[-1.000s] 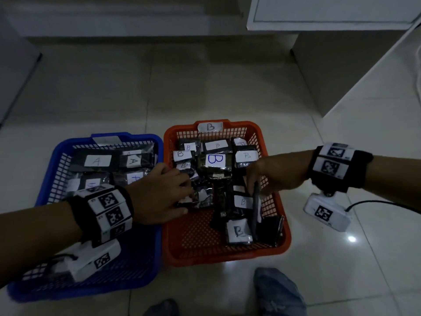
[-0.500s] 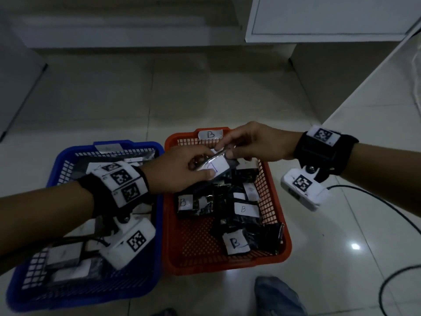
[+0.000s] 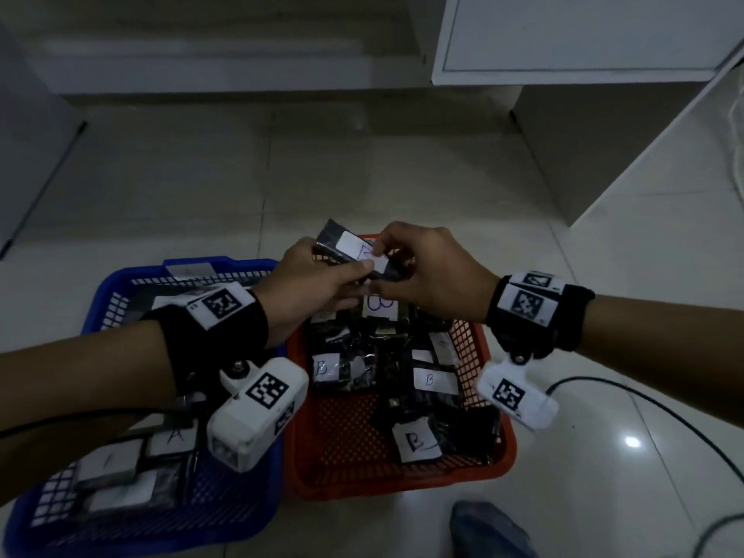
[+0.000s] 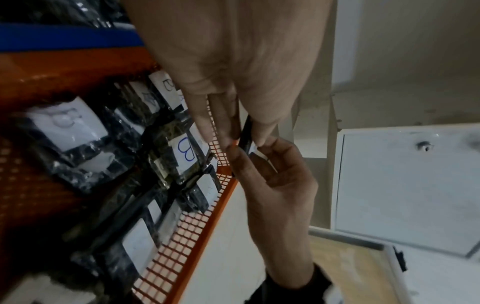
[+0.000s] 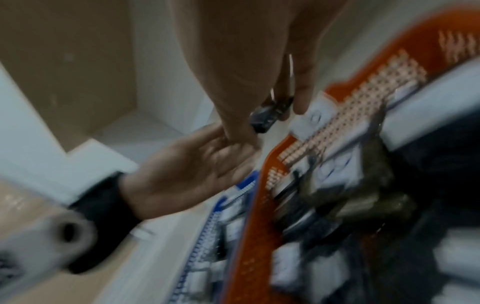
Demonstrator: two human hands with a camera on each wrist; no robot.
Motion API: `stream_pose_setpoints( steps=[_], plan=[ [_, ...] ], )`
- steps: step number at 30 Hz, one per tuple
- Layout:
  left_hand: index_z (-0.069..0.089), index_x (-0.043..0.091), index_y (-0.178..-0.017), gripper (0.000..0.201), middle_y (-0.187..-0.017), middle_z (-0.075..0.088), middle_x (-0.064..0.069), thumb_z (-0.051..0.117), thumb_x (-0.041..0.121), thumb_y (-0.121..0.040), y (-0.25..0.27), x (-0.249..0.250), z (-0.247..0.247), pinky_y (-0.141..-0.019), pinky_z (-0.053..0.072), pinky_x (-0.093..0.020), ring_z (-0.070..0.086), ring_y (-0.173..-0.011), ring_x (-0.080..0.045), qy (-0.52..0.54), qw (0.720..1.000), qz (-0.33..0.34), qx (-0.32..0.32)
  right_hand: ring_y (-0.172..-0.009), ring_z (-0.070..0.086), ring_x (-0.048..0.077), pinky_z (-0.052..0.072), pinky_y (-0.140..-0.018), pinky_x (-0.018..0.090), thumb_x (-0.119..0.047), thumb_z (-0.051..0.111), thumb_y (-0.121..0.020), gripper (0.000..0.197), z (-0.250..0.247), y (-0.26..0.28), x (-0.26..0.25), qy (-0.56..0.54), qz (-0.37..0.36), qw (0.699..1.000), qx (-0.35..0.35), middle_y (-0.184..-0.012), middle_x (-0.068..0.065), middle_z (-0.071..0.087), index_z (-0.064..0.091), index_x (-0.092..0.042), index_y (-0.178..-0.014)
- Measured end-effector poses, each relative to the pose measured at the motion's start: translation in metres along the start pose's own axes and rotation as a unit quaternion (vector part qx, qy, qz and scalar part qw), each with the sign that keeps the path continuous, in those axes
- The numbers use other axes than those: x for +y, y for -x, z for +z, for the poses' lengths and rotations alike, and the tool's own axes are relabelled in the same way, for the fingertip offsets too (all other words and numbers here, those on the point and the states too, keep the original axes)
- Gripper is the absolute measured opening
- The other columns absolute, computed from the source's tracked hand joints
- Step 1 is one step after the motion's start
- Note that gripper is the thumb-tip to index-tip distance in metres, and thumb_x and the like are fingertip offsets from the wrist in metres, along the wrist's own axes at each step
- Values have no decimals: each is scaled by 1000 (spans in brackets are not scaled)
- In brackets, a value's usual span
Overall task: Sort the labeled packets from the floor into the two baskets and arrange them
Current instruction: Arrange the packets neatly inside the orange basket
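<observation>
Both hands hold one black packet (image 3: pixel 349 249) with a white B label, raised above the far end of the orange basket (image 3: pixel 503 449). My left hand (image 3: pixel 318 283) grips its near left edge. My right hand (image 3: pixel 418 267) pinches its right end by the label. The left wrist view shows the packet (image 4: pixel 246 133) edge-on between the fingertips of both hands. The blurred right wrist view shows the packet's dark end (image 5: pixel 267 117). Several B packets (image 3: pixel 435 381) lie in the orange basket. A-labelled packets (image 3: pixel 173 436) lie in the blue basket (image 3: pixel 133 529) on the left.
The baskets stand side by side on a pale tiled floor (image 3: pixel 362 171). A white cabinet (image 3: pixel 583 38) overhangs at the back right. A black cable (image 3: pixel 644 408) runs over the floor on the right. A foot or knee in blue cloth (image 3: pixel 487 529) is at the bottom edge.
Both hands came out of the orange basket, lifted a B packet and carried it up and toward the basket's far end. The right hand now pinches it near the label.
</observation>
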State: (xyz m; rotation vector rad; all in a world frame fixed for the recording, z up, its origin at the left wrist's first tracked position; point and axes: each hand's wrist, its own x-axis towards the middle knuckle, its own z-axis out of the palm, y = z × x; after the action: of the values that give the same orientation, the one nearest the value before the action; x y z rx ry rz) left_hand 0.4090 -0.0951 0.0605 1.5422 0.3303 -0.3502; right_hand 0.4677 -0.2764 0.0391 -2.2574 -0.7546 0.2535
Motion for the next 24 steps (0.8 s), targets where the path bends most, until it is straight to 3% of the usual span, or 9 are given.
stream_pose_setpoints(
  steps=[2, 3, 5, 6, 9, 11, 19, 24],
  plan=[
    [64, 30, -90, 13, -86, 76, 2, 75, 26, -87, -3, -4, -8, -75, 59, -30, 72, -82, -10, -150, 989, 6, -10, -86, 66, 11, 59, -76, 35, -29, 82, -79, 35, -11, -9, 19, 68, 4, 997, -32, -100, -6, 68, 64, -20, -108],
    [62, 31, -92, 16, -89, 74, 3, 77, 29, -85, -6, -10, -16, -71, 55, -24, 69, -82, -9, -248, 969, 15, -16, -90, 64, 13, 57, -79, 33, -27, 82, -80, 35, -16, -12, 29, 102, 3, 993, -51, -104, -3, 66, 65, -18, -109],
    [60, 29, -103, 25, -98, 66, 12, 76, 36, -84, -11, -24, -32, -71, 48, -16, 64, -92, -5, -433, 899, 46, -42, -95, 59, 15, 54, -82, 27, -27, 82, -81, 36, -21, -14, 47, 163, -1, 983, -81, -112, 0, 58, 66, -16, -112],
    [60, 30, -106, 26, -100, 60, 16, 72, 39, -85, -11, -31, -38, -76, 46, -18, 61, -97, -6, -510, 855, 70, -67, -96, 57, 15, 52, -83, 26, -28, 80, -82, 36, -21, -13, 53, 184, -6, 978, -94, -115, 1, 55, 66, -15, -113],
    [58, 36, -114, 28, -112, 52, 14, 61, 47, -89, -6, -49, -45, -100, 38, -41, 50, -110, -9, -667, 721, 122, -144, -94, 55, 15, 51, -82, 28, -29, 73, -88, 28, -14, -9, 61, 220, -39, 968, -118, -114, 2, 55, 65, -15, -111],
    [57, 36, -120, 33, -119, 51, 12, 57, 50, -90, -3, -55, -44, -101, 34, -41, 48, -114, -9, -700, 684, 128, -164, -92, 53, 13, 51, -83, 31, -29, 73, -89, 25, -8, -12, 63, 220, -50, 967, -122, -113, 2, 56, 67, -15, -109],
    [59, 31, -127, 39, -126, 46, 10, 56, 49, -92, -6, -55, -41, -104, 33, -39, 49, -113, -9, -682, 696, 131, -180, -103, 60, 22, 54, -88, 43, -22, 74, -86, 16, 9, -38, 70, 242, -19, 962, -124, -120, 3, 59, 71, -18, -102],
    [60, 29, -123, 35, -120, 47, 8, 59, 44, -92, -3, -56, -42, -92, 43, -29, 49, -106, -8, -650, 720, 153, -189, -106, 61, 21, 54, -89, 43, -20, 67, -91, 17, 11, -34, 74, 260, -45, 956, -127, -123, 4, 63, 77, -18, -105]
  ],
)
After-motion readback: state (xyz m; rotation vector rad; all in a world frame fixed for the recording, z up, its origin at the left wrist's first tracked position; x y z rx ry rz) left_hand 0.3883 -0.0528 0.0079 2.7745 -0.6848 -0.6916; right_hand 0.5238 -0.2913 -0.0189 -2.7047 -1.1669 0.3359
